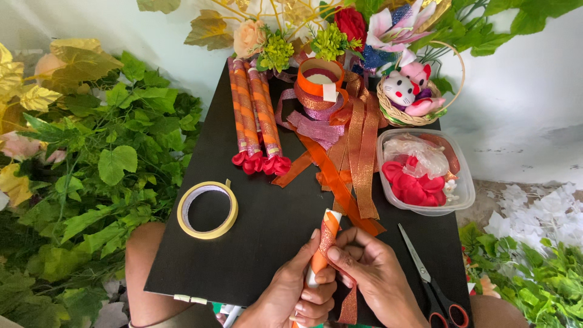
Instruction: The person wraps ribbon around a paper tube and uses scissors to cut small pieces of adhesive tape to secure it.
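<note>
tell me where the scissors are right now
In the head view the scissors lie on the black board's right edge, just right of the right hand, below the clear tub of red petals.

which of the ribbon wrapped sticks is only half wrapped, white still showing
The stick in both hands, left hand and right hand, near the board's front edge. Its top is bare white; the three finished sticks lying at the back are fully covered.

Bright, even daylight; sharp focus, soft shadows.

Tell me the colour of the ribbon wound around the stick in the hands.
Orange ribbon with a glittery copper strip, spiralled over a white stick; head view.
</note>
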